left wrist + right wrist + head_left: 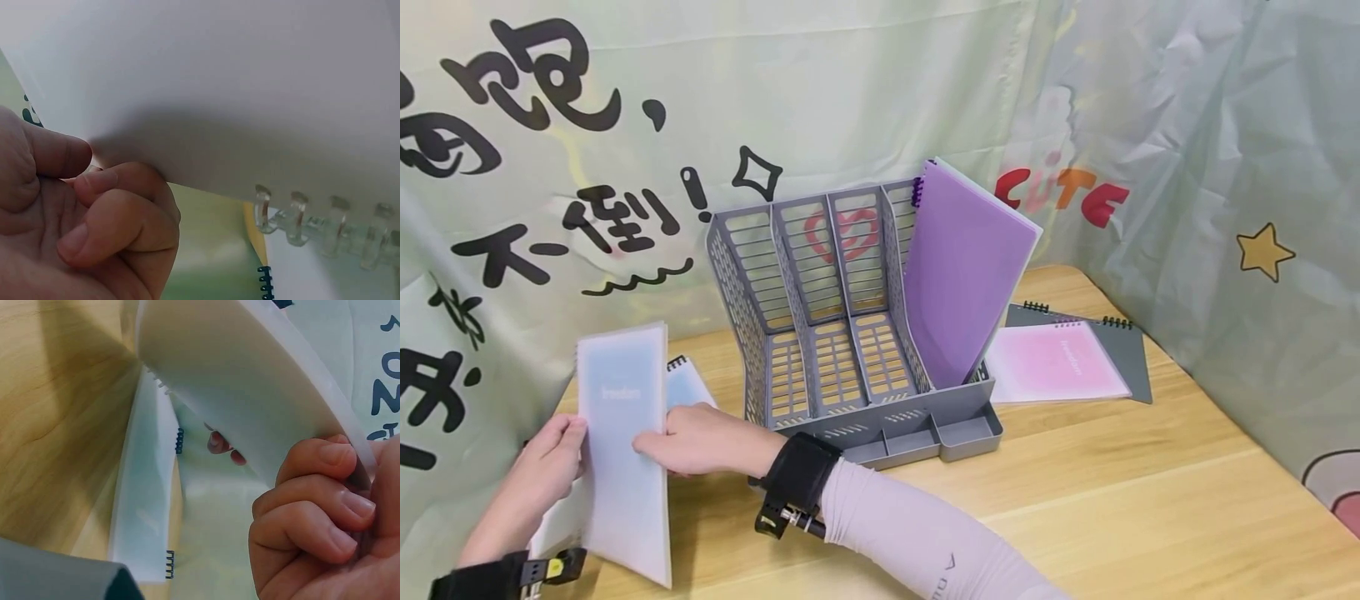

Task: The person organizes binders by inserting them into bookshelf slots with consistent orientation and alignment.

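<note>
A light-blue spiral notebook point(625, 475) stands nearly upright over the table's left part, its cover turned towards me. My left hand point(546, 458) pinches its left, ring-bound edge; clear binding rings point(297, 219) show beside that hand in the left wrist view. On the opposite edge, my right hand point(703, 440) grips with the thumb on the cover and the fingers curled behind, as the right wrist view shows. Another blue notebook point(691, 383) with dark rings lies on the table behind the held one, partly hidden by it and my right hand.
A grey file organizer point(951, 402) with upright dividers stands mid-table, small trays along its front. In its rightmost slot leans a purple spiral notebook point(962, 267). To the right, a pink notebook point(1045, 367) overlaps a dark grey one point(1138, 362). Printed curtains point(865, 83) hang behind.
</note>
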Motion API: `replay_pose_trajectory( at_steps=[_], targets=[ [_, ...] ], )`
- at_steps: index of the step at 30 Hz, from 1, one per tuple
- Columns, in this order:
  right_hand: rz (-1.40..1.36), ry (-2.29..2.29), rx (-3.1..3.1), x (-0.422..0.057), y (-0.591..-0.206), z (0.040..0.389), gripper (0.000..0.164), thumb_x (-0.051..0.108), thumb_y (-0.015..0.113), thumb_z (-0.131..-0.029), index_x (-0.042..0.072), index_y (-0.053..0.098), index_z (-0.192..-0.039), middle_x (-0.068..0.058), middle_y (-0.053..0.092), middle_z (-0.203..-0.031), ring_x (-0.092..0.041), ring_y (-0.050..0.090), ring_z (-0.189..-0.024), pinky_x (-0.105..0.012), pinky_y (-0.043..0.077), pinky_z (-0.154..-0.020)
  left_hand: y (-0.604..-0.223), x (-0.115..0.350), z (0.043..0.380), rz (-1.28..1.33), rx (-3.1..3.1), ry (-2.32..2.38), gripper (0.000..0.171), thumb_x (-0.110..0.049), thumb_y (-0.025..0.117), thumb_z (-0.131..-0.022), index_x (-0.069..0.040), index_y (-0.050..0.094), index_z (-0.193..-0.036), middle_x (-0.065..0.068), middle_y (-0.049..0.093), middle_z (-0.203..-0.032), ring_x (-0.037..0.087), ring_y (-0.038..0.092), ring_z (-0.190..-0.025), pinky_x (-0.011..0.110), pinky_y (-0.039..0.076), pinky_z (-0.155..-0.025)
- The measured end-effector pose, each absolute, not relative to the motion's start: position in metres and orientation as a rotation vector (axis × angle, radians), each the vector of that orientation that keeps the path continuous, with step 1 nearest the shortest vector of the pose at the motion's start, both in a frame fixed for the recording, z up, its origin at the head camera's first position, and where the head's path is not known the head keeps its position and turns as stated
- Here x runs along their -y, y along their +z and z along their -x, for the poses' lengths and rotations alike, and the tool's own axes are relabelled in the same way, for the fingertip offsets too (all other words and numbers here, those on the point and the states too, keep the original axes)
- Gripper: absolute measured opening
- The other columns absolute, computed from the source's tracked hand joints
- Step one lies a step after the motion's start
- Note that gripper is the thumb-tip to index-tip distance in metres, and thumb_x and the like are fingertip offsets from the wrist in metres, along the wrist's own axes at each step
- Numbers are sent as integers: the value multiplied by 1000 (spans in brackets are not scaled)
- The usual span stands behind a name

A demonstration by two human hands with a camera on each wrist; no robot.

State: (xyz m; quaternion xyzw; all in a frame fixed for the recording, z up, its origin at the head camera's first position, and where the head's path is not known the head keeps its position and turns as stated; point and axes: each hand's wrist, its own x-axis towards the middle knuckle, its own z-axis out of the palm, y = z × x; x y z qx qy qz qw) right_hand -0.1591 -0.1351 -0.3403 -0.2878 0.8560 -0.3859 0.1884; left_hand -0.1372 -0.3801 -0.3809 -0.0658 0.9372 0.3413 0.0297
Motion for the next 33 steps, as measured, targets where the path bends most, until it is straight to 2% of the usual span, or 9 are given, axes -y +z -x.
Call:
replay_pose_trajectory(
  at_steps=[6,9,12,15,17,20,25,28,33],
  targets=[
    [927,-1055,-2420,129,-336,161,30,35,45,-99,24,72,-93,10,52,-50,-4,40,-39,-19,34,-40,-378,374,139,184,-2919,1012,54,-46,12,-104,1,37,-112,17,43,-94,24,45,-74,32,39,-54],
    [934,-1023,-2438,126,-334,161,37,36,43,-100,21,70,-78,9,47,-48,-5,36,-38,-19,32,-39,-377,371,140,180,-2924,1014,56,-45,12,-105,4,37,-118,19,43,-100,27,45,-80,32,40,-56],
    [924,-993,-2458,123,-332,160,47,38,42,-101,18,55,-59,9,41,-47,-6,32,-38,-19,31,-39,-376,369,141,181,-2921,1020,59,-45,12,-105,6,35,-124,21,41,-107,32,44,-90,32,41,-58],
    [922,-979,-2470,121,-330,159,52,39,40,-101,17,46,-54,8,39,-46,-6,31,-38,-20,32,-40,-375,367,142,186,-2905,1043,61,-47,13,-104,6,34,-128,23,41,-111,36,45,-95,34,41,-59],
    [928,-977,-2468,119,-329,159,52,39,39,-102,17,48,-55,8,40,-47,-6,32,-38,-20,34,-40,-374,366,143,183,-2898,1056,62,-48,13,-104,5,35,-129,23,41,-113,37,45,-97,34,40,-60],
    [952,-987,-2460,116,-327,160,49,38,38,-103,19,57,-61,8,42,-48,-6,35,-39,-20,35,-41,-374,363,143,162,-2923,1058,60,-47,14,-104,3,36,-129,21,41,-111,34,46,-92,33,39,-57],
    [1013,-986,-2457,110,-325,162,46,36,37,-104,21,65,-70,8,44,-51,-5,37,-42,-19,37,-44,-373,358,145,94,-2981,1079,52,-43,17,-106,0,40,-123,14,40,-98,22,43,-70,31,37,-52],
    [1041,-987,-2451,107,-324,163,48,35,36,-104,20,62,-66,8,42,-51,-5,35,-41,-20,35,-42,-373,356,147,60,-2994,1102,49,-42,18,-106,-2,42,-120,13,40,-96,20,43,-65,31,36,-50],
    [1066,-1004,-2424,101,-322,163,51,34,35,-105,16,44,-58,7,35,-49,-6,28,-40,-19,30,-40,-371,355,151,-11,-2983,1162,44,-41,21,-106,-4,42,-115,14,40,-86,22,42,-58,32,35,-47]
  ],
)
